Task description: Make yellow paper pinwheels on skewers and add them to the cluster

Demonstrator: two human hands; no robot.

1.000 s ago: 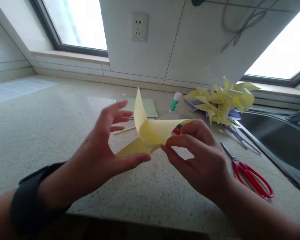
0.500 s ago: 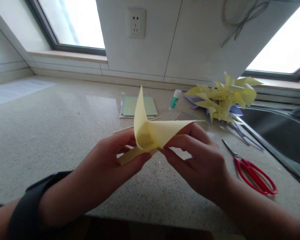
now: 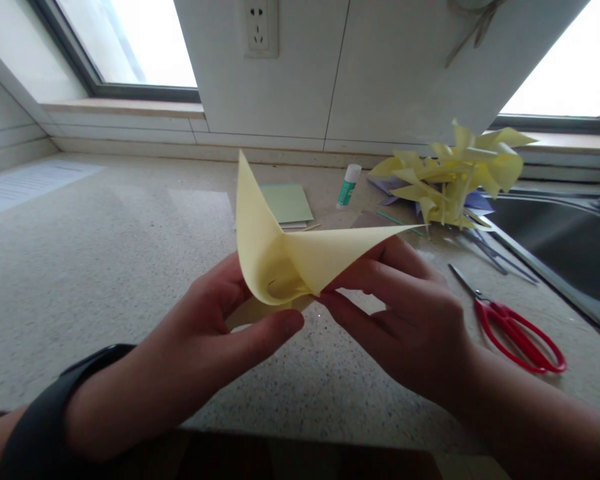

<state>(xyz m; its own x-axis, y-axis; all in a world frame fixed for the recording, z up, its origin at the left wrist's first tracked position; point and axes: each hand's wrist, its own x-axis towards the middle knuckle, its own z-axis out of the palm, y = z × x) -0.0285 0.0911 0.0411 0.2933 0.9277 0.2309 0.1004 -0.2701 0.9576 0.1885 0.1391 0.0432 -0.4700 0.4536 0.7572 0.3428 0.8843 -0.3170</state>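
Observation:
Both hands hold a pale yellow folded paper (image 3: 285, 250) above a speckled countertop (image 3: 105, 240). Two of its pointed flaps curl in toward the centre, one standing up, one reaching right. My left hand (image 3: 215, 333), with a dark band on the wrist, grips the paper's lower left part, thumb under it and fingers behind. My right hand (image 3: 405, 320) pinches the centre of the paper from the right with thumb and forefinger.
Red-handled scissors (image 3: 510, 327) lie right of my right hand. A heap of yellow folded paper pieces (image 3: 455, 177) sits by the sink (image 3: 555, 233). A glue stick (image 3: 349, 185), green card sheets (image 3: 286, 203) and thin sticks lie behind the paper.
My left hand, spread apart a second ago, has closed on the paper. The paper has come closer and higher, with the upright flap curled further in.

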